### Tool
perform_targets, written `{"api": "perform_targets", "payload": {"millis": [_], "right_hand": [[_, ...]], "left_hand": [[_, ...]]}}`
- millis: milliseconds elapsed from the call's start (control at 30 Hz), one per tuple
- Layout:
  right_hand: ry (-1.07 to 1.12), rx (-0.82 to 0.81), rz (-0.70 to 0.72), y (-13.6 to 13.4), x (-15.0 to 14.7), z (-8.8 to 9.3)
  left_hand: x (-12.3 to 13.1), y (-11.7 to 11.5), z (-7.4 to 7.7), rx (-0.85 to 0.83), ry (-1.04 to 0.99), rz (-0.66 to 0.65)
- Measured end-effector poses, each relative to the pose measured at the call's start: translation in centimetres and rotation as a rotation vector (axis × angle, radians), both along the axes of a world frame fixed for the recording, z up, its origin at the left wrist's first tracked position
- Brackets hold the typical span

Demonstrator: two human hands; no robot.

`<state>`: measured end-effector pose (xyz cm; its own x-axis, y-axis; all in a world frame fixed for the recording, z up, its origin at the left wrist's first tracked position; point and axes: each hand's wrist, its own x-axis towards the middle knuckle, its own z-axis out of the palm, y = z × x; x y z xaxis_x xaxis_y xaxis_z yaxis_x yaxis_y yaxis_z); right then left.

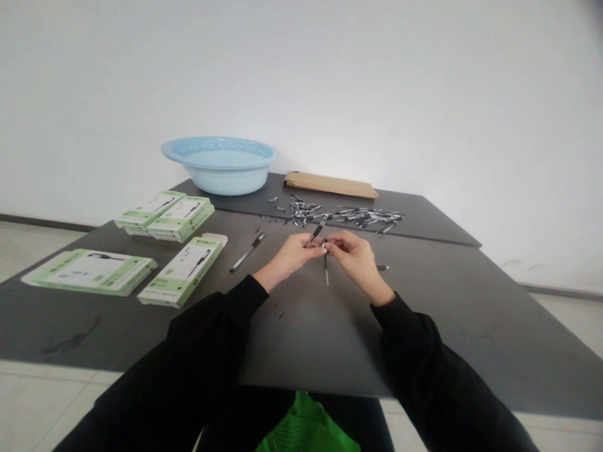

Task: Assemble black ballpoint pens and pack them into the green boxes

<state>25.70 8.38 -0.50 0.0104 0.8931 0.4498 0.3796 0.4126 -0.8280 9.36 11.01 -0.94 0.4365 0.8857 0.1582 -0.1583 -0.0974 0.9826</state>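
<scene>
My left hand [299, 251] pinches a pen barrel [319, 227] with a black grip, its clear part pointing up and away. Close against it, the fingers of my right hand [351, 251] are closed on a thin pen refill [326, 273], dark above and pale at its lower end, that hangs below the fingertips. Where the two hands meet, small parts are partly hidden by the fingers. One pen [248, 252] with a black grip lies left of my left hand. A pen tip [382, 267] shows beside my right wrist.
Loose pen parts [365, 216] and small caps [301, 210] are piled beyond my hands. Several green-and-white pen boxes [181, 270] lie at the left. A blue basin [226, 179] and a brown paper packet [330, 184] stand at the back of the dark table [311, 351].
</scene>
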Motion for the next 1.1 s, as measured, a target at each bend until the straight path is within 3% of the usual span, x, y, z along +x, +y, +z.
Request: {"api": "perform_targets", "payload": {"millis": [300,567,733,1100], "right_hand": [[-0.126,0.182,0.02,-0.7,-0.1,0.7],[0.046,0.013,0.056,-0.5,-0.3,0.4],[0.083,0.005,0.109,-0.5,-0.3,0.4],[0.071,0.079,0.112,-0.6,-0.5,0.6]], "left_hand": [[-0.2,0.2,-0.2,0.02,0.022,0.028],[-0.6,0.8,-0.5,-0.046,0.051,0.035],[-1.2,0.5,0.2,-0.094,0.05,0.002],[-1.1,0.1,0.2,-0.199,-0.081,-0.028]]}}
